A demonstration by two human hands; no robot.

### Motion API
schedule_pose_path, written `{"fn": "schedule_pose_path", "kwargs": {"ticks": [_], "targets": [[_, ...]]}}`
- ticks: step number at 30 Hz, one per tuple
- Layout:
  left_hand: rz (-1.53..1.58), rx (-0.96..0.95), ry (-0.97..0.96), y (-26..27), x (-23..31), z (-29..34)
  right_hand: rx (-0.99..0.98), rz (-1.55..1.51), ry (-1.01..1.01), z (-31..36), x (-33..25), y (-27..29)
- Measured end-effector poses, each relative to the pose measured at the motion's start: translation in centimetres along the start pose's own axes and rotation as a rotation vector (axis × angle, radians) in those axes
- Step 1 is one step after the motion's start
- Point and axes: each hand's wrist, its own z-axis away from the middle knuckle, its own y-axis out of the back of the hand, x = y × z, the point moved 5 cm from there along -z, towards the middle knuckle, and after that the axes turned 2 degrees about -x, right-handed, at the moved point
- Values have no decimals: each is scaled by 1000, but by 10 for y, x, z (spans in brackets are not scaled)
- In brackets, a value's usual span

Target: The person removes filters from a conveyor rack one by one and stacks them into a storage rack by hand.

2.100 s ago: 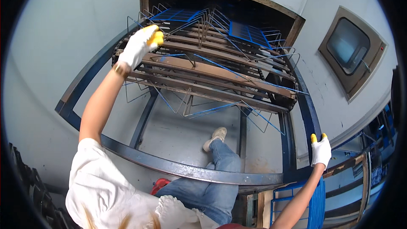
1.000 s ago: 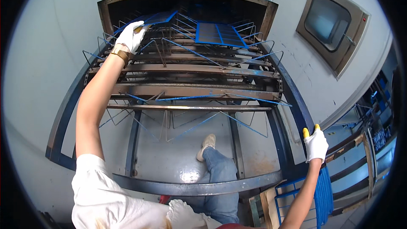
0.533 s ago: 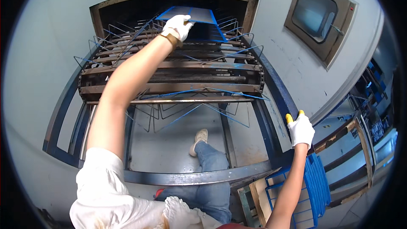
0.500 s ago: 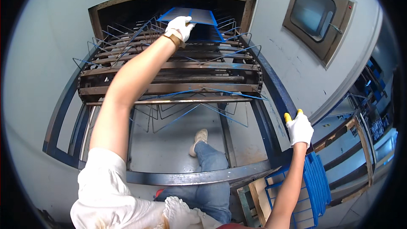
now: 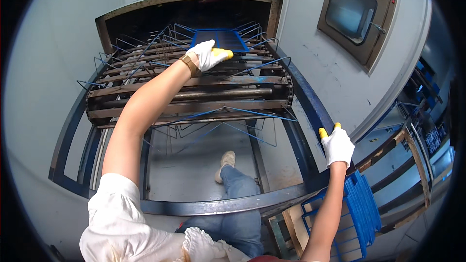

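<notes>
My left hand (image 5: 209, 55), in a white glove with yellow fingertips, reaches over a slatted chain conveyor (image 5: 194, 87). Its fingers are stretched out to the right and hold nothing. Just beyond them a flat dark panel with blue edges (image 5: 219, 39) lies on the bent wire supports of the conveyor, near the dark opening. My fingertips are close to its near edge; whether they touch it I cannot tell. Out to the right, my gloved right hand (image 5: 337, 146) grips the dark blue frame rail (image 5: 310, 102), thumb and a finger showing over the top.
The conveyor runs into a dark opening (image 5: 189, 12) in the far wall. A metal-framed window (image 5: 352, 13) is on the right wall. Blue wire racks (image 5: 361, 204) stand at my lower right. A front crossbar (image 5: 218, 207) passes over my legs, and one shoe (image 5: 224, 165) is inside the frame.
The panel has come down from a raised tilt onto the wire supports, and my left hand has let go of it and drawn back slightly. My right hand stays on the rail.
</notes>
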Motion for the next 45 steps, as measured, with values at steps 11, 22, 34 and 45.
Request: {"fn": "schedule_pose_path", "kwargs": {"ticks": [11, 22, 34, 45], "targets": [[2483, 595, 149, -61, -16, -42, -14, -13, 21, 2, -12, 1], [2413, 355, 76, -31, 42, 57, -100, -103, -5, 4, -1, 4], [2217, 37, -338, -102, 143, 256, -472, -2517, 40, 108, -104, 21], [882, -335, -727, -176, 266, 300, 110, -1767, -392, 212, 82, 32]]}}
